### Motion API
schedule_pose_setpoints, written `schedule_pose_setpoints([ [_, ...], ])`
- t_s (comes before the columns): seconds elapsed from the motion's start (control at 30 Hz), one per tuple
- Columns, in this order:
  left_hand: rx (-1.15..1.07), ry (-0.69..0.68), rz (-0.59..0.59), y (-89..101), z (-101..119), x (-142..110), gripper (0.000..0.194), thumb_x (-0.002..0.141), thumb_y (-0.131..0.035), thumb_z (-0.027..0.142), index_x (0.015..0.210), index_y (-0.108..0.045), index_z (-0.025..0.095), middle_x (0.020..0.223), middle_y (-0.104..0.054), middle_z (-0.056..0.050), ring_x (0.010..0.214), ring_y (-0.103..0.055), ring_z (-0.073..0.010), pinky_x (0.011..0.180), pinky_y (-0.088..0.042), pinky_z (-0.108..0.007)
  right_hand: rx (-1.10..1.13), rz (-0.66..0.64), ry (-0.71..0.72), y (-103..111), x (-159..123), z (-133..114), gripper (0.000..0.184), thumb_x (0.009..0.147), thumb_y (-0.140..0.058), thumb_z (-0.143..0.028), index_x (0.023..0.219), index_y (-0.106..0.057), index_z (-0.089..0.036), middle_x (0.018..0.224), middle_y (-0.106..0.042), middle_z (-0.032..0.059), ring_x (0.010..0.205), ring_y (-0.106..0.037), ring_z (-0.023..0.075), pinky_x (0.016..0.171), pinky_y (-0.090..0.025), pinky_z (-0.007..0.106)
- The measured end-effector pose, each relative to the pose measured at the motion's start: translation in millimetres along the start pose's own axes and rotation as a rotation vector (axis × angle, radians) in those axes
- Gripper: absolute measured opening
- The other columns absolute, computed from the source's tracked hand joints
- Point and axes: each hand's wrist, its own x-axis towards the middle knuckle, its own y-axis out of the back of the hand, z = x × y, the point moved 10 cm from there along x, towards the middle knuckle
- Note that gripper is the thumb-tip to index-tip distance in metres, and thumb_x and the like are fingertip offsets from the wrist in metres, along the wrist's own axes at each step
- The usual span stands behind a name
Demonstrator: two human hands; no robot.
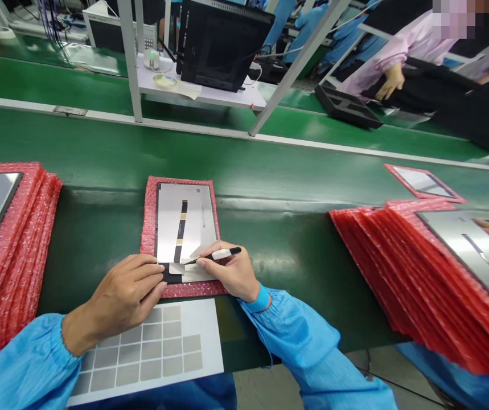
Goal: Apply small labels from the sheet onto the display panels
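Note:
A silver panel [193, 219] with a black and gold flex strip [180, 228] lies on a red bubble-wrap sheet [149, 222] on the green bench. My left hand [128, 293] presses its fingertips on a small dark piece at the panel's near edge. My right hand [229, 273] is closed on a white and black pen-like tool [222, 254], whose tip touches the same near edge. A white sheet of grey square pads [154, 347] lies just under my left wrist.
A stack of red bubble-wrap with a silver panel on top [0, 245] stands at the left, and a fanned stack [432, 267] at the right. A single wrapped panel [423, 183] lies beyond. Behind the bench stand a metal frame [130, 62], a black monitor [222, 42] and other workers.

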Motion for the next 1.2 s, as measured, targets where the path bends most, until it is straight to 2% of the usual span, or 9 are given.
schedule_pose_setpoints([
  [0.63, 0.002, -0.006, -0.020, 0.1, 3.1, 1.7, 0.013, 0.098, -0.064, 0.011, 0.109, -0.071, 0.012, 0.106, -0.078, -0.009, 0.104, -0.068, -0.0251, 0.092, -0.059, -0.043, 0.016, -0.009, 0.013, -0.9, 1.5, -1.8, 0.013, 0.080, -0.084, -0.031, 0.079, -0.079, -0.019, 0.076, -0.078, 0.0061, 0.067, -0.070, 0.0204, 0.056, -0.052, 0.028],
  [0.93, -0.024, -0.032, -0.074, -1.8, 11.6, 3.8, 0.020, 0.097, -0.065, 0.018, 0.115, -0.071, 0.012, 0.119, -0.077, -0.011, 0.109, -0.068, -0.0303, 0.090, -0.060, -0.047, 0.035, -0.014, 0.027, -1.7, 1.5, -1.1, 0.010, 0.080, -0.084, -0.028, 0.079, -0.079, -0.019, 0.075, -0.077, 0.0047, 0.067, -0.069, 0.0192, 0.058, -0.051, 0.029],
  [1.2, -0.015, -0.033, -0.094, -3.2, 11.7, 3.7, 0.020, 0.097, -0.065, 0.021, 0.114, -0.073, 0.012, 0.116, -0.078, -0.012, 0.109, -0.068, -0.0317, 0.089, -0.060, -0.048, 0.036, -0.012, 0.018, -1.4, 1.6, 0.5, 0.011, 0.080, -0.083, -0.028, 0.079, -0.078, -0.019, 0.074, -0.075, 0.0048, 0.065, -0.066, 0.0189, 0.057, -0.049, 0.029],
])
